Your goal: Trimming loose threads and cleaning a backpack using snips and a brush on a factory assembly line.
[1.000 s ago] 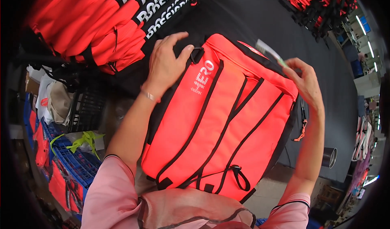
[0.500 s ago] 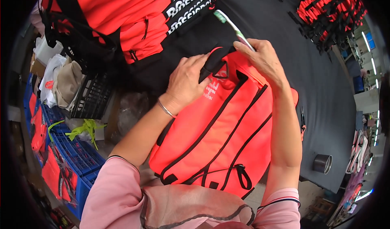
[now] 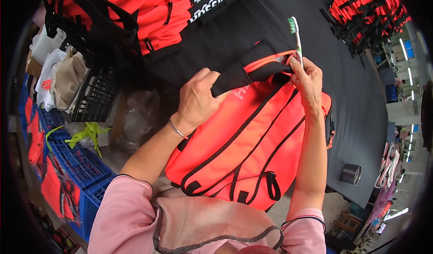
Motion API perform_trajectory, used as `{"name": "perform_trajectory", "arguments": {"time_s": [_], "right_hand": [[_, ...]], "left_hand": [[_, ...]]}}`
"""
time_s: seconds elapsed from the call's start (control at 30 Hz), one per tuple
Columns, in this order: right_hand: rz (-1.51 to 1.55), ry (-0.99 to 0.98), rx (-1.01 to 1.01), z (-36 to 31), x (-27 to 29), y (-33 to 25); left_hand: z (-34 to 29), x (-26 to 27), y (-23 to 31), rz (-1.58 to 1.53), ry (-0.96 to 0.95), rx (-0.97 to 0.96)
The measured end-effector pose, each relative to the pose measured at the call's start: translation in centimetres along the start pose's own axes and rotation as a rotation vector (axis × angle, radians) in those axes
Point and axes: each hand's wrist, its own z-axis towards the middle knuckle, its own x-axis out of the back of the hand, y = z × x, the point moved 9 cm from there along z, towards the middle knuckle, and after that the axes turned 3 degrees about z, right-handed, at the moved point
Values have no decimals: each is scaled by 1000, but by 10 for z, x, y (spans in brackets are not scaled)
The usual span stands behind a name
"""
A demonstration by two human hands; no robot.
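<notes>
— Where was the backpack (image 3: pixel 252 150) at that point?

— It lay in the middle of the frame, its bottom end toward the person's chest at the lower edge and its top resting on the black table (image 3: pixel 361 96). It was bright orange-red with black trim lines and black webbing straps (image 3: pixel 270 184) near the lower end.

— And the hands?

— The left hand (image 3: pixel 196 100) sat just left of centre, fingers curled together and clamped on the black flap (image 3: pixel 234 76) at the bag's top, pulling it open. The right hand (image 3: pixel 309 80), upper right of centre, had its fingers pinched together on a toothbrush (image 3: pixel 295 35), white handle and green bristle head pointing toward the top of the frame, held right at the orange-edged pocket mouth.

— How would the bag handle, in your view?

— I judged it soft and light: the fabric sagged and folded under the grip, so it looked unfilled. It would flop rather than hold shape. The flap edge or the webbing seemed the surest places to take hold; the smooth panel looked slippery.

— Anything around it?

— A stack of similar orange bags (image 3: pixel 135 10) in the upper left, a black crate (image 3: pixel 94 96) at left, blue crates (image 3: pixel 76 163) lower left, and a small metal cylinder (image 3: pixel 351 173) on the table at the right.
</notes>
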Motion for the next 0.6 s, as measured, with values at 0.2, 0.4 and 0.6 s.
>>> {"name": "perform_trajectory", "arguments": {"time_s": [0.2,0.4,0.6], "right_hand": [[108,144,-48,-10,7,23],[177,203,-8,-14,19,55],[220,315,-25,-17,49,72]], "left_hand": [[-9,0,14,76,10,-61],[-10,10,-14,-150,-263,23],[-114,20,-93,-564,-501,582]]}}
